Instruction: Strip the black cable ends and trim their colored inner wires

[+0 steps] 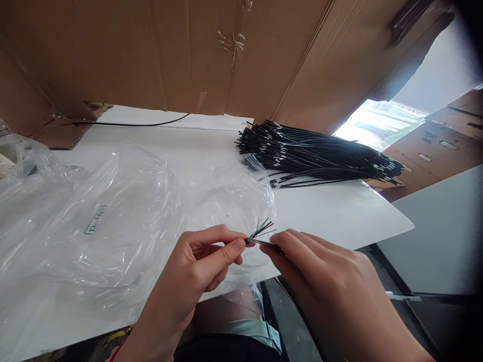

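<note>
My left hand pinches the end of a black cable between thumb and fingertips. Several thin coloured wires fan out from that end, up and to the right. My right hand is closed on a slim pointed metal tool, and its tip touches the base of the wires. Most of the tool is hidden by the right fingers. Behind the hands, a large bundle of black cables lies on the white table.
Clear plastic bags cover the table's left and middle. Cardboard rises along the back. One black cable runs at the back left. Cardboard boxes stand at the right. The table's front edge is close to my lap.
</note>
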Demonstrator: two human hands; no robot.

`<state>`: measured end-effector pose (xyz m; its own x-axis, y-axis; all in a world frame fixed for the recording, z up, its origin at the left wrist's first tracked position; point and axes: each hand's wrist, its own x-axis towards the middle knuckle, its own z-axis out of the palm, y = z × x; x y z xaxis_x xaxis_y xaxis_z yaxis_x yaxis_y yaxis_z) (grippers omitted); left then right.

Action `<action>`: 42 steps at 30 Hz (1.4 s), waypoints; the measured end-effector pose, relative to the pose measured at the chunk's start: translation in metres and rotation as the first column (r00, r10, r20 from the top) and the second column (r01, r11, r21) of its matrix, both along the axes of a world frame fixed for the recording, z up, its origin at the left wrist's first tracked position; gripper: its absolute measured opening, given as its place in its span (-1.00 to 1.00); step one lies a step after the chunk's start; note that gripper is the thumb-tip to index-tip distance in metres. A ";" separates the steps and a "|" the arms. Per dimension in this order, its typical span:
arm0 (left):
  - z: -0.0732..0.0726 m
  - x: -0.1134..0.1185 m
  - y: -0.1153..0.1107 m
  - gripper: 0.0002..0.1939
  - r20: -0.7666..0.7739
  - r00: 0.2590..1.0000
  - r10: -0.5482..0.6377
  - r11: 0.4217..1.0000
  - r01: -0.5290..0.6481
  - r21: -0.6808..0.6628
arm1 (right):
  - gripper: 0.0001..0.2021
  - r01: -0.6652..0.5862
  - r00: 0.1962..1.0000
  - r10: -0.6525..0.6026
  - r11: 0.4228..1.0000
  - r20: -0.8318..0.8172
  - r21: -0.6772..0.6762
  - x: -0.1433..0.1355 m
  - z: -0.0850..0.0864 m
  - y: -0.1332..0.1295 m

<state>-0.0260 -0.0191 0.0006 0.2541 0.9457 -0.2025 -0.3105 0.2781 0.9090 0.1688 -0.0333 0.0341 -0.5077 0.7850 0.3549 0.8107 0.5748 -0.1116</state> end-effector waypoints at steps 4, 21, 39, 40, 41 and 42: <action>0.000 -0.003 0.001 -0.87 -0.151 0.988 -0.025 0.996 0.038 0.079 | -0.81 -0.004 0.997 0.009 0.998 0.079 -0.070 0.007 0.002 0.000; 0.003 -0.001 0.002 -0.85 -0.050 0.996 -0.078 0.997 0.077 -0.015 | -0.74 -0.052 0.965 -0.058 0.913 -0.255 -0.404 0.000 -0.011 0.003; 0.001 0.003 -0.001 -0.83 0.161 0.987 -0.027 0.982 0.057 -0.179 | -0.83 0.022 0.931 -0.044 0.998 -0.364 -0.065 -0.020 -0.040 0.000; 0.001 0.004 -0.001 -0.81 0.145 0.989 -0.027 0.984 0.052 -0.171 | -0.83 0.029 0.933 -0.046 0.998 -0.357 -0.054 -0.021 -0.040 0.001; 0.000 0.005 -0.001 -0.80 0.127 0.992 -0.027 0.986 0.048 -0.162 | -0.83 0.039 0.934 -0.054 0.998 -0.352 -0.052 -0.022 -0.040 0.001; 0.000 0.006 -0.002 -0.80 0.114 0.993 -0.022 0.988 0.040 -0.152 | -0.82 0.048 0.934 -0.063 0.997 -0.350 -0.052 -0.023 -0.040 0.001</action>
<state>-0.0196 -0.0212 0.0003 0.3120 0.8967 -0.3141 -0.3965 0.4233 0.8146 0.1457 -0.0319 -0.0062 -0.3115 0.8266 0.4688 0.7458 0.5183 -0.4184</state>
